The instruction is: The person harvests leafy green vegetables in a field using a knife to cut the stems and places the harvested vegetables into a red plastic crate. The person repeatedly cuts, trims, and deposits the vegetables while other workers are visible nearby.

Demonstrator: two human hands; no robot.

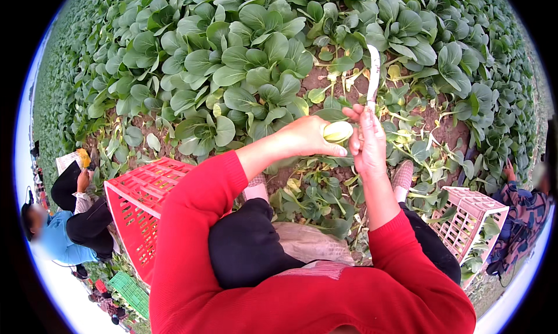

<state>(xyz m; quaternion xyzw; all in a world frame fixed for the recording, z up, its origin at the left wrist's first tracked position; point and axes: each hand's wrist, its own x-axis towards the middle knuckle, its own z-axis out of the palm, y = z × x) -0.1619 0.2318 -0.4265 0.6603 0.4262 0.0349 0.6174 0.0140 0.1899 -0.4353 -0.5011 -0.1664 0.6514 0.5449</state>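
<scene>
My left hand (314,137) is closed around a head of bok choy, with its pale cut base (338,132) pointing right. Most of its leaves are hidden behind my hand and forearm. Close beside that base is my right hand (369,135), gripping a knife with a slightly curved blade (374,70). The blade points away from me, and its handle is mostly hidden in my palm. Between my feet, trimmed green and yellow leaves (314,199) litter the soil. Ahead of my hands stand rooted bok choy plants (261,64).
A red plastic crate (135,216) stands at my left, and a pink crate (468,220) holding greens at my right. One person (69,234) sits at far left, another (518,225) at far right. A green crate (130,292) lies farther back. Under me is a pale sack (309,242).
</scene>
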